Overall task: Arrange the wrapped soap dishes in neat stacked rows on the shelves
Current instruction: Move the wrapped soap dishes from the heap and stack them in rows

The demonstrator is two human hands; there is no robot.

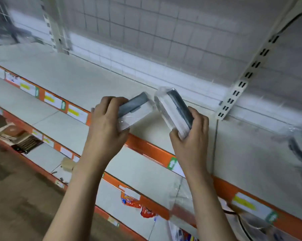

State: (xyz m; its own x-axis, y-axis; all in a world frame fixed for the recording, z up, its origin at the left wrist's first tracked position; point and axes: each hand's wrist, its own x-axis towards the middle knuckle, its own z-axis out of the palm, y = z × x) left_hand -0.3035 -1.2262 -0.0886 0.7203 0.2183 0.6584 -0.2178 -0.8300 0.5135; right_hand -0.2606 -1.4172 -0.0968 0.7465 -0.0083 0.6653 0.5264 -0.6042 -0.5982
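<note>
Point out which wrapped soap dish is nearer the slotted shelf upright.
The wrapped soap dish in the right hand; the left hand holds the other dish farther from the slotted upright.

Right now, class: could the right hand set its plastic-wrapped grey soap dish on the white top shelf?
Probably yes: the right hand holds its wrapped grey soap dish just above the white top shelf, with bare surface beneath.

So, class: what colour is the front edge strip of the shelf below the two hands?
Orange front edge strip, carrying white and yellow labels; the head view shows it.
</note>
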